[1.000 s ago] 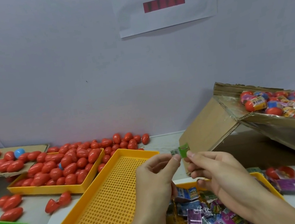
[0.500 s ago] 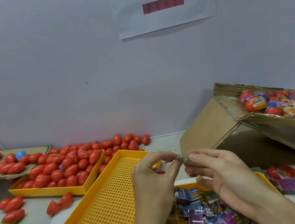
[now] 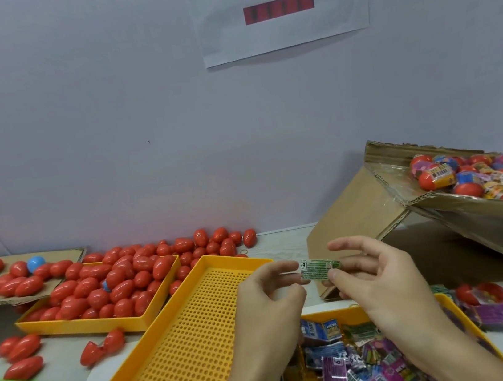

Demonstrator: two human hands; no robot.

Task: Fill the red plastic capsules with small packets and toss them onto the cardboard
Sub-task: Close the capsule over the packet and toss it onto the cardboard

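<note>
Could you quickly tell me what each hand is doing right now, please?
Left hand: pinches the left end of the green packet.
Right hand: pinches the packet's right end.

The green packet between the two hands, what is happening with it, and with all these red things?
A person holds a small green packet with both hands: the left hand pinches one end, the right hand the other. No capsule is in hand. Closed red capsules fill a yellow tray at left; an open capsule lies on the table. More packets sit in the near tray, below the hands.
</note>
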